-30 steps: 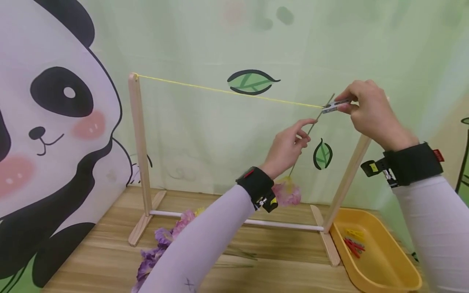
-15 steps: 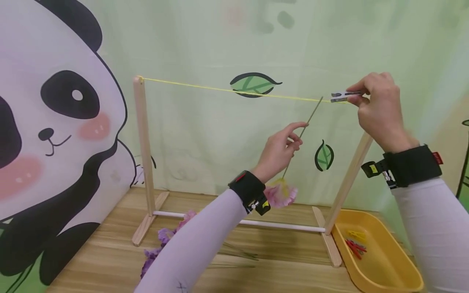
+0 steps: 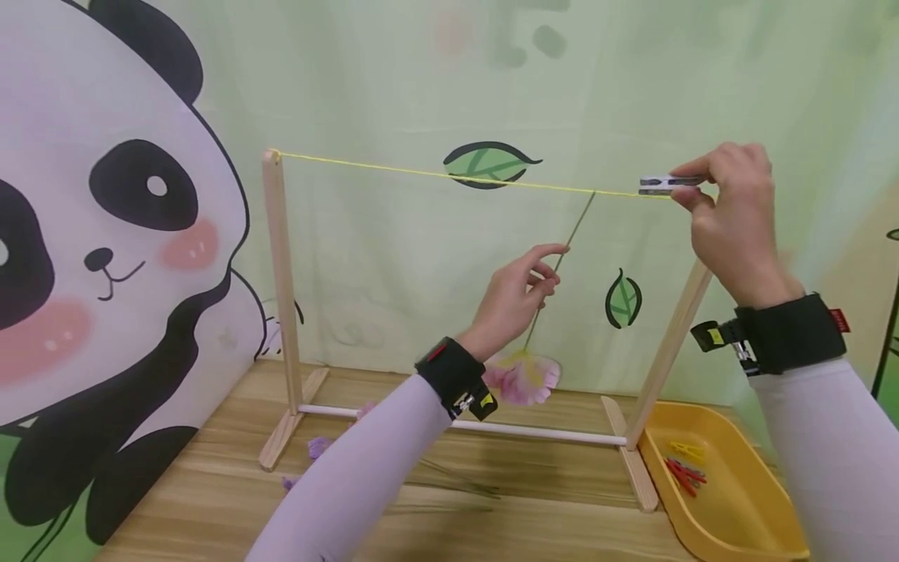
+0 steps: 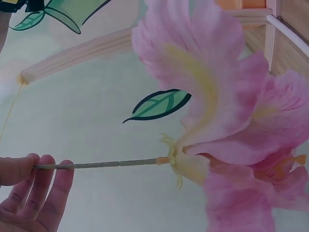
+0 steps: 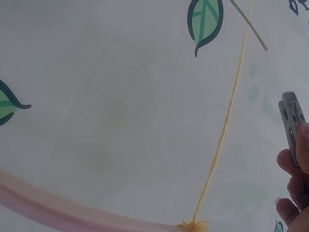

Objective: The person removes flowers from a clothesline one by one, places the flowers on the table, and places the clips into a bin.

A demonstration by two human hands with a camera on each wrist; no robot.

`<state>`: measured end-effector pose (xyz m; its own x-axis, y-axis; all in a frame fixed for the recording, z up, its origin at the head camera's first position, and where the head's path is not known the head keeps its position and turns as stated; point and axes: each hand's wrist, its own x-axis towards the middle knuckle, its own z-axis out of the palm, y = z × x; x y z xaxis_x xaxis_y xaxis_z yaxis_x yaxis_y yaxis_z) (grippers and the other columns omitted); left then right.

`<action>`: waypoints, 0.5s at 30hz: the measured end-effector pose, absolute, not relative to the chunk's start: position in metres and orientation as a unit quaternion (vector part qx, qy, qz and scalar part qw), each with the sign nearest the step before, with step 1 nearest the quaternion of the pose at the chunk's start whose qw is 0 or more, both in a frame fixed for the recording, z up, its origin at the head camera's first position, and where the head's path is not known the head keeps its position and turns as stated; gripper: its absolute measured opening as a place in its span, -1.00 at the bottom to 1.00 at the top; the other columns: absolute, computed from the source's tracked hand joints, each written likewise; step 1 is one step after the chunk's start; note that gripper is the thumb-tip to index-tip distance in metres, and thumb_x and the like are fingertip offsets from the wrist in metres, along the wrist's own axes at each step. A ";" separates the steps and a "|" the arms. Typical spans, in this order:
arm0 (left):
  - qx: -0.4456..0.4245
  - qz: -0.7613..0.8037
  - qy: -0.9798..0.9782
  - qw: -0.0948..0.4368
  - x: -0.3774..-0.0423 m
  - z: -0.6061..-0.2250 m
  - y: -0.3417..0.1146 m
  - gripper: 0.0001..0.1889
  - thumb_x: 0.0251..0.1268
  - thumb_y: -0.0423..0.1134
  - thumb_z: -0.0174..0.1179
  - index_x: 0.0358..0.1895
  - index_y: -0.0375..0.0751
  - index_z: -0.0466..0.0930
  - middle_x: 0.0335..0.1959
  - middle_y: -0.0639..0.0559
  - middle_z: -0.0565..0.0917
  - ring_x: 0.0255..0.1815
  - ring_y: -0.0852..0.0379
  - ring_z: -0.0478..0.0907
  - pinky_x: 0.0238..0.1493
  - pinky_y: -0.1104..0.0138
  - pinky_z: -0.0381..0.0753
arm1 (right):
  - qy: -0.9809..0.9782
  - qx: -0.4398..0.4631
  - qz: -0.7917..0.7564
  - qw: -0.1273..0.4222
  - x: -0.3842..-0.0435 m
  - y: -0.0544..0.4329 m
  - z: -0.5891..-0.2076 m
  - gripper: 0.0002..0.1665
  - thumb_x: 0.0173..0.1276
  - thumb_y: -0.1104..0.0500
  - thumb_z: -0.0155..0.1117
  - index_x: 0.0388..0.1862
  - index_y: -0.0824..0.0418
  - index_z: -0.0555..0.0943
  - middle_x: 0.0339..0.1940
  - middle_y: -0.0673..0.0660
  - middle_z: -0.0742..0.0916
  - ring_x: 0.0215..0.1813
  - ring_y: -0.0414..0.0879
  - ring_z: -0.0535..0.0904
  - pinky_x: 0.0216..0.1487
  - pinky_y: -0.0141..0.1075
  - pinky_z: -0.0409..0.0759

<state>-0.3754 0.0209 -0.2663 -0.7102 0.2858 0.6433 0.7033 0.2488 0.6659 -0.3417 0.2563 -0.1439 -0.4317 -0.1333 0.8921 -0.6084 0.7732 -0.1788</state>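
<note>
My left hand [image 3: 511, 297] pinches the thin stem of a pink artificial flower [image 3: 530, 380], whose bloom hangs downward. In the left wrist view, thumb and fingers hold the stem [image 4: 116, 164] some way from the large petals. The stem's upper end reaches the yellow string [image 3: 393, 168]; whether they touch, I cannot tell. Farther right, my right hand [image 3: 733, 218] grips a grey clothespin [image 3: 656, 185] between thumb and forefinger, its tip pointing left, close to the string. In the right wrist view the clothespin [image 5: 291, 121] appears apart from both string and stem.
A wooden frame [image 3: 281, 273] with a white crossbar [image 3: 548, 434] carries the string. At its right foot, a yellow tray [image 3: 737, 484] contains red and yellow clothespins [image 3: 684, 472]. Purple flowers [image 3: 319, 447] and loose stems [image 3: 456, 480] lie partly behind my left forearm.
My left hand has moved left and slightly down with the flower. My right hand has shifted right and up a little, taking the clothespin away from the stem.
</note>
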 end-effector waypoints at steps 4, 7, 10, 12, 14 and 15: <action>-0.328 -0.514 -0.768 0.197 -0.371 -0.272 0.006 -0.53 0.53 -0.41 0.20 0.42 -0.01 0.50 -0.17 -0.02 0.69 -0.26 0.16 0.68 -0.27 0.41 0.69 | -0.803 0.227 0.260 0.486 -0.335 0.258 -0.150 -0.77 0.41 0.43 0.34 0.00 0.51 0.65 -0.14 0.39 0.58 0.00 -0.35 0.11 0.13 -0.19 0.10; -0.328 -0.501 -0.778 0.190 -0.367 -0.276 -0.006 -0.54 0.53 -0.41 0.20 0.41 -0.03 0.51 -0.17 -0.02 0.69 -0.29 0.15 0.67 -0.28 0.41 0.68 | -0.801 0.237 0.261 0.483 -0.331 0.260 -0.157 -0.75 0.41 0.45 0.31 0.03 0.53 0.62 -0.11 0.42 0.58 0.02 -0.34 0.10 0.15 -0.15 0.08; -0.326 -0.484 -0.790 0.188 -0.363 -0.283 -0.019 -0.55 0.53 -0.42 0.20 0.39 -0.04 0.53 -0.19 -0.01 0.69 -0.32 0.16 0.66 -0.30 0.41 0.67 | -0.804 0.244 0.263 0.473 -0.326 0.262 -0.167 -0.74 0.41 0.48 0.28 0.05 0.55 0.59 -0.06 0.44 0.59 0.04 -0.33 0.10 0.14 -0.15 0.07; -0.325 -0.472 -0.797 0.189 -0.359 -0.288 -0.027 -0.56 0.53 -0.42 0.20 0.38 -0.06 0.54 -0.19 -0.01 0.70 -0.32 0.16 0.67 -0.29 0.40 0.67 | -0.806 0.245 0.268 0.468 -0.323 0.265 -0.174 -0.73 0.41 0.49 0.27 0.06 0.54 0.58 -0.03 0.45 0.59 0.07 -0.29 0.11 0.15 -0.15 0.08; -0.326 -0.457 -0.804 0.197 -0.354 -0.293 -0.034 -0.57 0.52 -0.43 0.21 0.37 -0.07 0.56 -0.19 0.00 0.70 -0.29 0.15 0.68 -0.26 0.38 0.68 | -0.804 0.240 0.279 0.466 -0.321 0.269 -0.182 -0.73 0.40 0.49 0.28 0.06 0.55 0.58 -0.01 0.42 0.58 0.12 -0.20 0.19 0.22 -0.16 0.11; -0.327 -0.448 -0.807 0.202 -0.352 -0.296 -0.037 -0.58 0.52 -0.42 0.21 0.36 -0.08 0.56 -0.19 0.00 0.71 -0.27 0.15 0.69 -0.24 0.36 0.68 | -0.803 0.238 0.285 0.466 -0.320 0.271 -0.186 -0.72 0.39 0.48 0.29 0.06 0.54 0.58 0.01 0.39 0.57 0.17 -0.15 0.22 0.26 -0.17 0.12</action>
<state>-0.3516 -0.0372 -0.2960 -0.7045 0.3475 0.6189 0.7090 0.3851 0.5908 -0.3198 0.2713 -0.1858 -0.4527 -0.1165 0.8840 -0.6479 0.7242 -0.2363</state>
